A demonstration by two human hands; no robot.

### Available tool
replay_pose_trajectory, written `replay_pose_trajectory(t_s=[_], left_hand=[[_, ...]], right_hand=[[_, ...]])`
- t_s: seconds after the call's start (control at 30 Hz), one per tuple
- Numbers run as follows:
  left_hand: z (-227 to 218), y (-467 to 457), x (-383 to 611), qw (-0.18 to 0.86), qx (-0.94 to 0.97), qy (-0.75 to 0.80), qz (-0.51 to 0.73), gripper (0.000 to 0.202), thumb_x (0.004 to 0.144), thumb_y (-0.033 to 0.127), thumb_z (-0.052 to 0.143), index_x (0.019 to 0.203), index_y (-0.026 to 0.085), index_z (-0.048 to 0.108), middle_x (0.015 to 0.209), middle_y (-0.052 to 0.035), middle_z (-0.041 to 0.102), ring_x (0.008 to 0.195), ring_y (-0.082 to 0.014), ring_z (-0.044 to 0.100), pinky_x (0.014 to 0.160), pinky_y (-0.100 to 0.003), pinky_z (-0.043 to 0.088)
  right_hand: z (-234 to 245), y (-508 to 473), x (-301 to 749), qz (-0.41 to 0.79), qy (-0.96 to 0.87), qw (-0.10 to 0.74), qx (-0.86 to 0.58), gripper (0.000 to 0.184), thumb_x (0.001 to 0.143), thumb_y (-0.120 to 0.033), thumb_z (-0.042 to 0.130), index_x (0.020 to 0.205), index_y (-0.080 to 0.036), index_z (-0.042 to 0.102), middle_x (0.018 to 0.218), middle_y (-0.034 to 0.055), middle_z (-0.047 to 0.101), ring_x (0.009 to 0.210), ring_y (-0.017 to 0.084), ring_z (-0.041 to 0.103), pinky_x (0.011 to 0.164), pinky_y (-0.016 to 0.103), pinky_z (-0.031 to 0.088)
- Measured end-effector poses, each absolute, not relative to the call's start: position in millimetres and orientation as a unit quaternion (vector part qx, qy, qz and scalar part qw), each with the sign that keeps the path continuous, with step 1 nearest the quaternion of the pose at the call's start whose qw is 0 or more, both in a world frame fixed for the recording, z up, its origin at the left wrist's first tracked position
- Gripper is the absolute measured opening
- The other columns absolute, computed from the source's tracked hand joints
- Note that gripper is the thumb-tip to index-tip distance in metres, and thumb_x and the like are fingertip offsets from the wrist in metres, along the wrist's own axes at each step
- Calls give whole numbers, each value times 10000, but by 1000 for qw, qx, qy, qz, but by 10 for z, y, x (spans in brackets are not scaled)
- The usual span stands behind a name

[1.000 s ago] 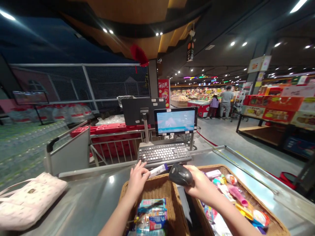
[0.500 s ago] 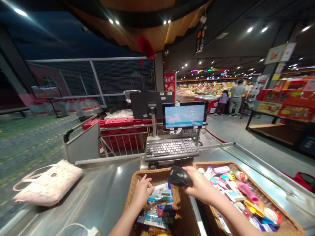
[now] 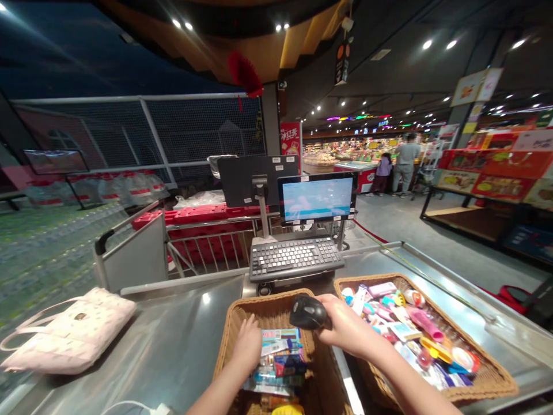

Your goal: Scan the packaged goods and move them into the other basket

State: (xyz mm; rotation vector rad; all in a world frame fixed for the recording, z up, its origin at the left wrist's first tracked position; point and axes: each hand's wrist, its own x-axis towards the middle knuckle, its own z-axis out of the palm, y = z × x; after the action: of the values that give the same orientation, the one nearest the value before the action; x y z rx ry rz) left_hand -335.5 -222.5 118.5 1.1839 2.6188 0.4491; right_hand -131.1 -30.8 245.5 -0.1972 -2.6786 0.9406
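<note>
My right hand (image 3: 345, 331) is closed around a black barcode scanner (image 3: 307, 312), held over the gap between two wicker baskets. My left hand (image 3: 247, 344) is down inside the left basket (image 3: 242, 320), fingers curled over the small packets (image 3: 279, 357) piled there; whether it grips one I cannot make out. The right basket (image 3: 488, 377) is filled with several colourful small items. Both baskets sit on a steel checkout counter (image 3: 173, 340).
A keyboard (image 3: 296, 258) and a lit screen (image 3: 317, 199) stand just behind the baskets. A pale pink handbag (image 3: 69, 337) lies on the counter at left. A metal gate (image 3: 129, 253) and red crates are behind. Two people stand far off in the shop aisle (image 3: 397, 167).
My left hand brought a small white packet from near the keyboard down into the left basket and now rests among the packets. The scanner in my right hand stayed about where it was.
</note>
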Motion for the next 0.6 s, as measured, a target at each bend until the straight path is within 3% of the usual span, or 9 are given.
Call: replay_pose_trajectory(t_s=[0.13,0.3,0.47,0.6], left_hand=[[1407,-2018,-3252,67,446,880,145,266,829,248,491,1002,165,674,1359,-148,561,1388,-282,358,1186,-489,148],[1717,-1422,-2926,2,519,832,197,278,859,301,524,1104,220,629,1438,-91,489,1397,-251,342,1166,-527,191],[1786,-643,-2516,16,564,800,206,221,884,285,498,1000,238,680,1471,-61,450,1423,-245,286,1165,-543,157],[1744,-63,-2251,11,601,789,124,281,893,326,457,993,272,714,1509,-38,397,1455,-255,199,1164,-570,95]], right_hand=[[2489,-218,-1198,325,-927,166,-83,256,617,-60,545,816,-189,640,963,56,670,946,227,610,841,318,480],[2603,86,-923,308,-918,206,-142,317,649,-80,550,931,-192,640,971,54,681,935,226,618,831,326,481],[2710,488,-575,299,-902,247,-192,380,671,-104,566,1033,-182,647,1051,75,687,996,248,619,866,349,481],[2760,743,-321,280,-895,267,-223,436,652,-99,586,1076,-180,643,1105,92,676,1053,264,605,923,374,466]])
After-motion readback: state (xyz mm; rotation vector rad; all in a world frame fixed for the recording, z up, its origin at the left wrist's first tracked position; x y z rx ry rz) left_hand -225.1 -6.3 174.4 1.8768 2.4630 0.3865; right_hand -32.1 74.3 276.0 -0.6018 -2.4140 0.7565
